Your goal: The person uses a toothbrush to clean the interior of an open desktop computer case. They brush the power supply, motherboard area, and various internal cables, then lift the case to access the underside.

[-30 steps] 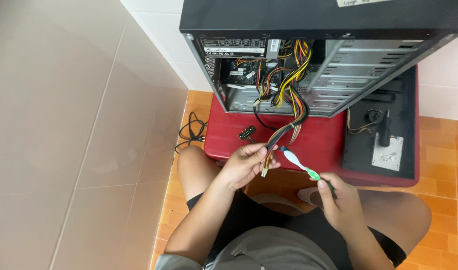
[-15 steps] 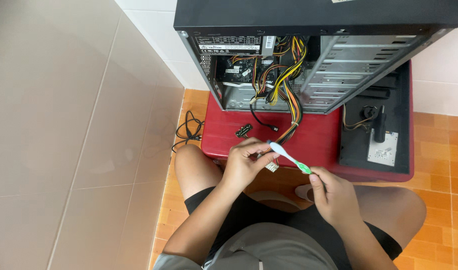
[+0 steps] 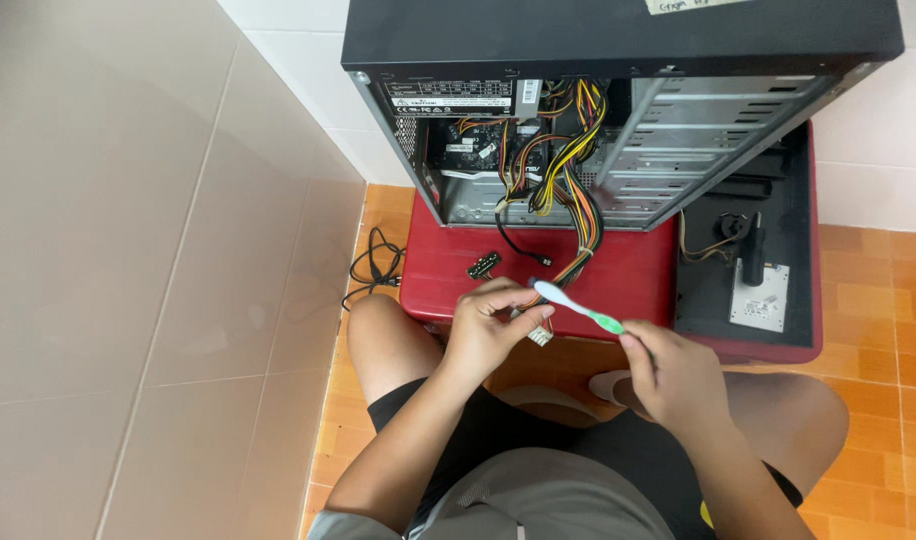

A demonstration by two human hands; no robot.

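I sit in front of an open black computer case point(image 3: 618, 40) resting on a red stand point(image 3: 618, 275). A bundle of yellow, black and red cables point(image 3: 578, 200) hangs out of the case down to my left hand point(image 3: 488, 330), which grips the white plug point(image 3: 540, 334) at the bundle's end. My right hand point(image 3: 668, 375) holds a green and white toothbrush point(image 3: 578, 307) by its handle, with the brush head lying against the plug between my hands.
A black side panel point(image 3: 748, 265) lies right of the case with a small fan, a black part and a white card on it. A black cord point(image 3: 373, 265) is coiled on the orange tiled floor by the beige wall. A small black connector point(image 3: 483, 265) rests on the red stand.
Both hands have shifted slightly left and closer together. The toothbrush head has moved onto the plug held in my left hand.
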